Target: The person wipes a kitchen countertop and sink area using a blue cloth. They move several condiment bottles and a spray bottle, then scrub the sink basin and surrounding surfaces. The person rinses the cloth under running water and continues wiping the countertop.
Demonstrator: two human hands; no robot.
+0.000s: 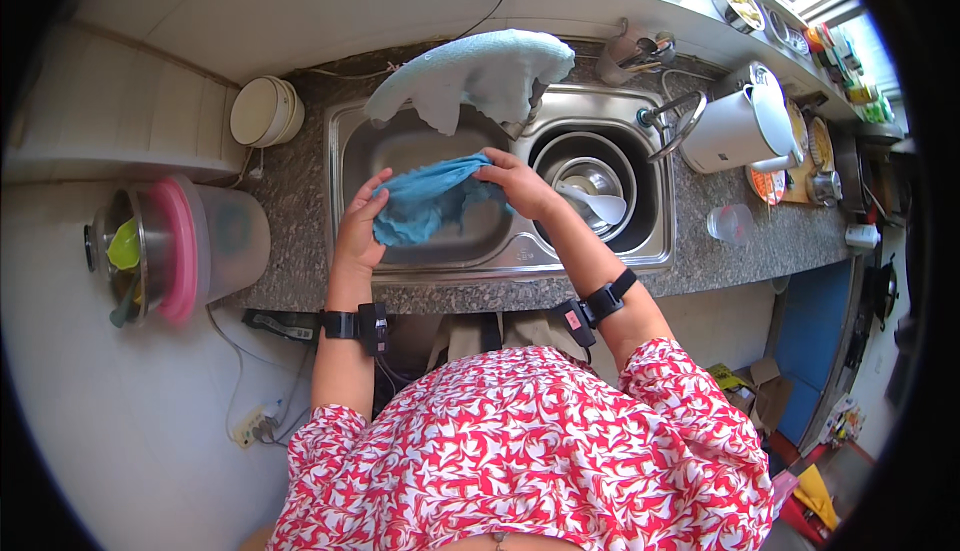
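A blue cloth (420, 198) is stretched between my two hands above the left basin (472, 243) of a steel double sink. My left hand (361, 224) grips its left end, thumb on top. The other end is pinched between the thumb and fingers of my right hand (517, 179). Loose folds of the cloth hang down between them. Behind it, a pale blue towel (480, 70) hangs over the back of the left basin. Metal bowls (626, 164) are nested in the right basin, with a white spoon or ladle (604, 202) lying in them.
A curved faucet (682, 127) rises at the sink's right. Beyond it stand a white pot (735, 130) and a clear plastic cup (729, 223). Stacked white bowls (262, 112) sit back left, near a plastic bucket with a pink rim (176, 251). A utensil holder (619, 55) stands behind the sink.
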